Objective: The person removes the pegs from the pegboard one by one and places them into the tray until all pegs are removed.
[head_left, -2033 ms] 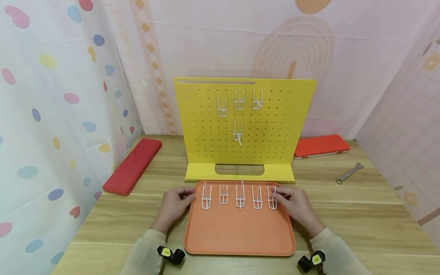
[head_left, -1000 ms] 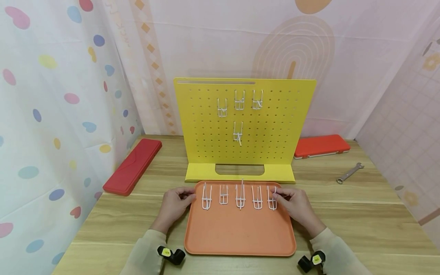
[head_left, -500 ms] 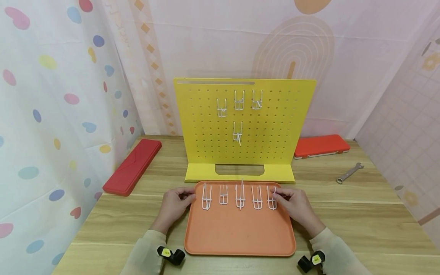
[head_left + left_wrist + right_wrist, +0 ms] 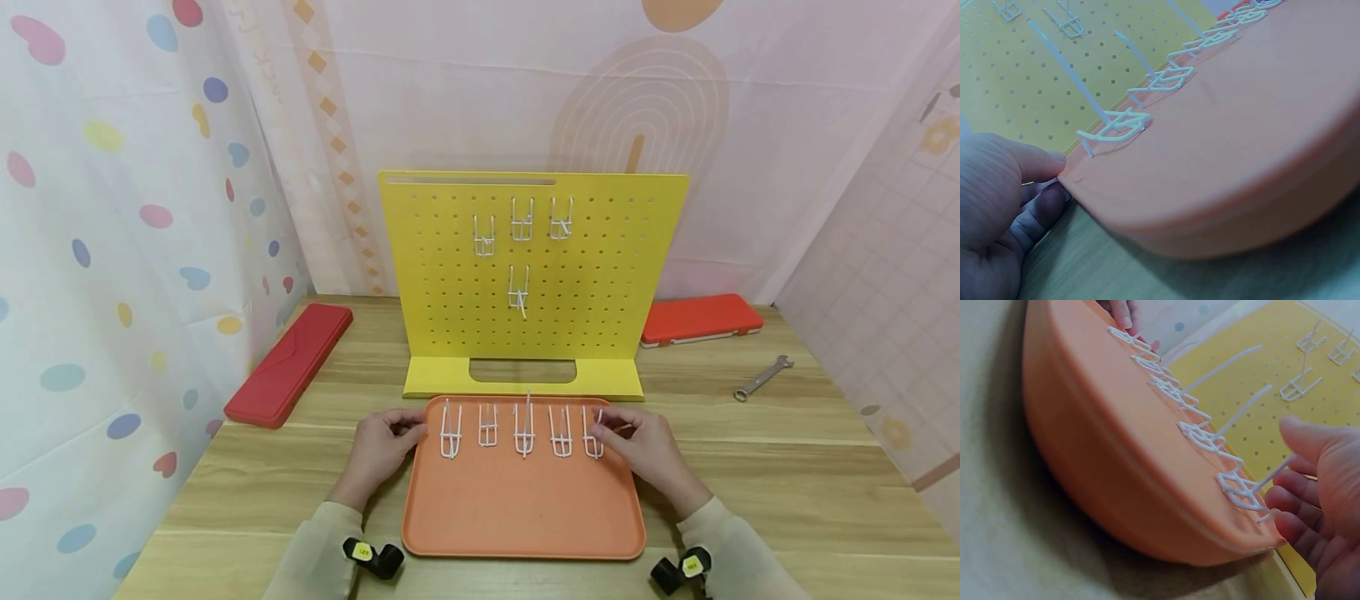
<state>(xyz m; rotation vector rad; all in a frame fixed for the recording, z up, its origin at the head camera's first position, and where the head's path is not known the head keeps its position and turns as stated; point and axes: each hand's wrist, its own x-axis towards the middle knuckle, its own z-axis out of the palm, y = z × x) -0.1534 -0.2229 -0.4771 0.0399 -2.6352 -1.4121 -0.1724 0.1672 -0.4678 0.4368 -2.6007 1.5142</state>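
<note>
An orange tray [image 4: 525,508] lies on the table before a yellow pegboard [image 4: 585,325]. Several white wire hooks [image 4: 1244,503] sit in a row along its far side, prongs pointing up. My left hand [image 4: 381,446] pinches the tray's far left corner, thumb on the rim and fingers beneath, as the left wrist view shows. At the far right corner, my right hand [image 4: 648,446] is around the rightmost hook's prong. In the right wrist view its thumb stands apart from the loosely bent fingers, with a fingertip right at the rim.
Several more white hooks [image 4: 518,297] hang on the pegboard. A dark red case [image 4: 288,367] lies at left, an orange-red case [image 4: 701,318] at back right. A wrench [image 4: 763,377] rests on the table at right. Patterned curtains [image 4: 480,100] surround the table.
My right thumb has shifted very slightly left at the rightmost hook. The left hand, the tray and the hooks stay where they were.
</note>
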